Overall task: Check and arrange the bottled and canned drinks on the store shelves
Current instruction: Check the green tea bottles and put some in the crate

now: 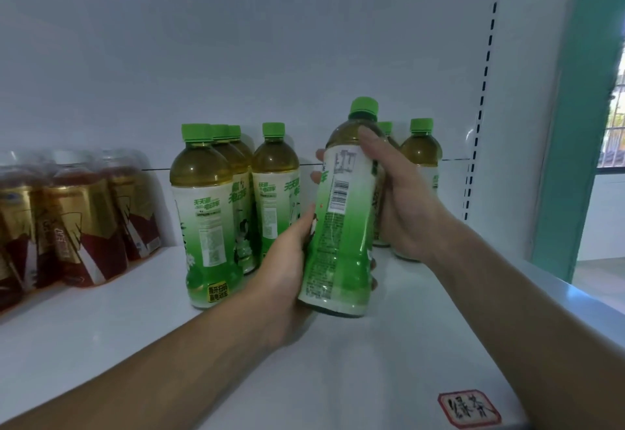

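I hold a green tea bottle point(341, 226) with a green cap above the white shelf point(169, 335), tilted slightly, its barcode side facing me. My left hand point(287, 260) grips its lower part from the left. My right hand point(399, 199) wraps its upper half from the right, fingers curled over the shoulder. Several matching green tea bottles point(209, 213) stand upright on the shelf to the left of it, and others point(421, 165) stand behind my right hand, partly hidden.
Shrink-wrapped packs of red and gold bottles point(81, 220) fill the shelf's left side. A handwritten red-bordered label point(468, 409) sticks to the shelf's front edge. The white back panel point(270, 57) and a slotted upright point(480, 108) close the shelf at the rear and right.
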Demonstrator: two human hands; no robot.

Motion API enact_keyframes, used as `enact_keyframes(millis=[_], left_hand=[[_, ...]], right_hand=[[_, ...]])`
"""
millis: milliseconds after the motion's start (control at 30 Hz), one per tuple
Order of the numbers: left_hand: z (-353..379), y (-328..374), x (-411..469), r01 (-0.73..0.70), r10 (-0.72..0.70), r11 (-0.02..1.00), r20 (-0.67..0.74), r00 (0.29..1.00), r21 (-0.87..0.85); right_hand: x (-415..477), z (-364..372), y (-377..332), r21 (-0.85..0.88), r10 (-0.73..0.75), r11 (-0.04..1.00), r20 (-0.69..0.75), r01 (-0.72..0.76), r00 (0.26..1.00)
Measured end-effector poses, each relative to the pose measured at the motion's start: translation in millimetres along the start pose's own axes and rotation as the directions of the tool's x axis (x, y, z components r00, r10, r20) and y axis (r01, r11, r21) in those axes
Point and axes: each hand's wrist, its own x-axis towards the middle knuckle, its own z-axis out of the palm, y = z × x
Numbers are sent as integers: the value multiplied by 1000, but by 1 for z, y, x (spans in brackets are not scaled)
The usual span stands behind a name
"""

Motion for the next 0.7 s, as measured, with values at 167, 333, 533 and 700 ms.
enact_keyframes(millis=[167,333,533,700], left_hand=[[4,-2,0,-71,70,997,22,997,44],[3,-1,-1,-162,163,983,0,987,91],[-2,2,-6,14,-11,1000,113,993,-23],[4,-2,-5,-206,199,965,53,978,161]], right_hand=[[0,-2,-1,-81,-161,985,-110,153,981],[3,0,2,-75,-116,991,-124,107,986],[-1,1,-2,-82,-119,991,-113,110,986],[-1,2,-2,-287,-237,942,-200,174,951]])
